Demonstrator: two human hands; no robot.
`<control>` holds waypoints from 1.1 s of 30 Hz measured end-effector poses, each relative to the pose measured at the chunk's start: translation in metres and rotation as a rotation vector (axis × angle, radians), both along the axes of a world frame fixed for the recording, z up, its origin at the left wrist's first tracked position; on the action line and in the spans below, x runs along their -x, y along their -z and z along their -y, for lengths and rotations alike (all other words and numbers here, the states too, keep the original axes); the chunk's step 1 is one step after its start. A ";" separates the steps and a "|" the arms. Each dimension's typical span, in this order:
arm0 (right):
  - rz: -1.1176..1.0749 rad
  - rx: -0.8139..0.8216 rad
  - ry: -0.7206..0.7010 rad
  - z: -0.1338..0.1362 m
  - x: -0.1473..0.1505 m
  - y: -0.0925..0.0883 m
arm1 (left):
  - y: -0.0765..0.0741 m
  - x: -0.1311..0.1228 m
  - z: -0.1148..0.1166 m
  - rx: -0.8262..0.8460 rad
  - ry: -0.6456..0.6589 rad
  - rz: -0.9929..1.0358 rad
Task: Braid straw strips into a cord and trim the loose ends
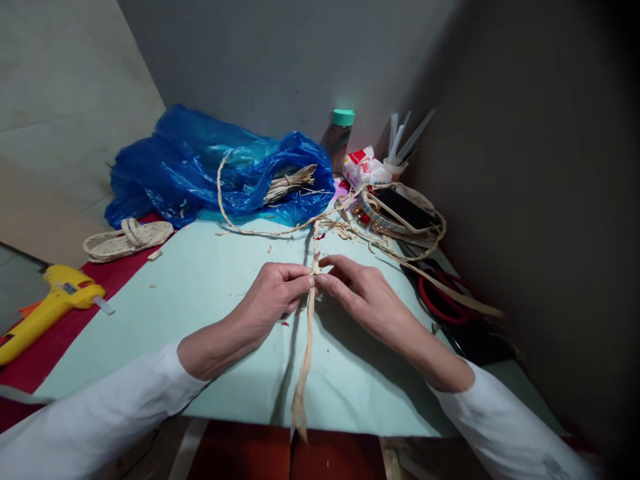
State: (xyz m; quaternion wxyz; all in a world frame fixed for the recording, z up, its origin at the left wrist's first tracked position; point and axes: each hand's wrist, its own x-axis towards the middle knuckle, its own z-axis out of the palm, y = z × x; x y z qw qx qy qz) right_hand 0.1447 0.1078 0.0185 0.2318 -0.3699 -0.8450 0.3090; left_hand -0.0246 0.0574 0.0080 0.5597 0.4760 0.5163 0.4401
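The counter [240, 393] under its pale mint covering fills most of my view, with a red cloth [47, 343] showing along its left edge. A blue plastic bag [185, 167] lies crumpled along the far edge, its open mouth towards the middle, showing a bundle of dry fibre strips [290, 183].

My white-sleeved arms reach in over the near edge. My left hand [267, 297] pinches a braided fibre cord [316, 239] between thumb and forefinger, near the middle of the counter. The thumb and forefinger of my right hand [370, 297] meet it at the same spot; I cannot tell whether they grip it. From my fingertips the cord runs towards the far edge, while a flat strip [307, 347] trails down to the near edge. More braid loops in front of the bag and coils at the far right corner.

A yellow glue gun [60, 300] lies by the left edge, and a woven slipper [150, 235] near the far left corner. A red looped handle, seemingly of scissors [453, 320], lies by the right edge. Behind the coil stand a green-lidded jar [337, 137], a red-and-white packet [367, 165] and a small cup [395, 168] of pale sticks [396, 143].
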 end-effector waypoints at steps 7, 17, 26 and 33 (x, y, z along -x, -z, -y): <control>-0.057 0.310 -0.205 -0.012 -0.002 0.012 | 0.000 0.001 -0.004 -0.027 0.042 -0.264; -0.068 0.355 -0.228 -0.012 -0.006 0.009 | 0.001 0.000 -0.004 0.084 0.041 -0.236; -0.219 0.423 -0.122 -0.010 0.000 0.010 | -0.003 -0.001 -0.003 0.085 0.035 -0.149; -0.172 0.206 0.007 -0.002 0.004 0.008 | 0.003 -0.004 -0.004 0.097 -0.005 0.047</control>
